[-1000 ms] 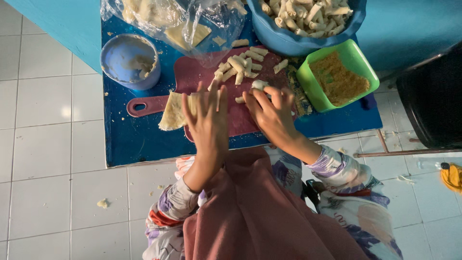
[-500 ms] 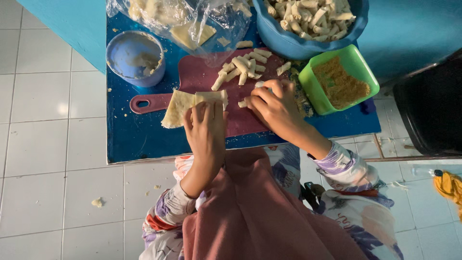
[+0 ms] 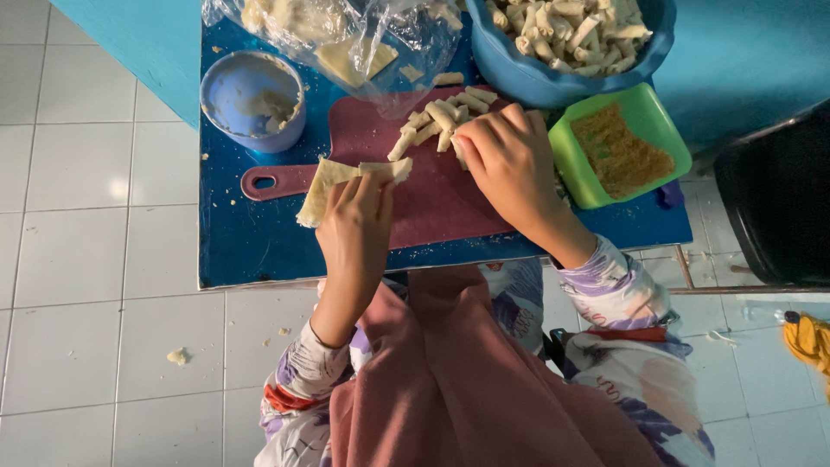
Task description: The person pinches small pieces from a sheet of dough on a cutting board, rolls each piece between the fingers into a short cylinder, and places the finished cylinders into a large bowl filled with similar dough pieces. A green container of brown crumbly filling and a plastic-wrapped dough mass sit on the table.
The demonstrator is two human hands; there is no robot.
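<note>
A maroon cutting board [image 3: 432, 203] lies on the blue tabletop. My left hand [image 3: 356, 220] rests on a pale dough wrapper [image 3: 322, 186] at the board's left part, with its fingertips gripping the wrapper's near edge. My right hand [image 3: 512, 160] is at the board's far side, fingers curled on a small rolled piece [image 3: 458, 154] at the edge of a pile of rolled pieces [image 3: 437, 117]. The fingertips hide most of that piece.
A blue bowl with paste [image 3: 252, 99] stands far left, and a clear plastic bag of wrappers [image 3: 346, 35] lies beyond the board. A large blue bowl of rolls [image 3: 519, 73] and a green tub of crumbs [image 3: 635, 104] sit to the right. A black bin [image 3: 778, 207] stands on the tiled floor.
My right hand has moved from the board's middle up to the pile of rolls. My left hand has stayed on the wrapper, which now lies flatter and more spread out.
</note>
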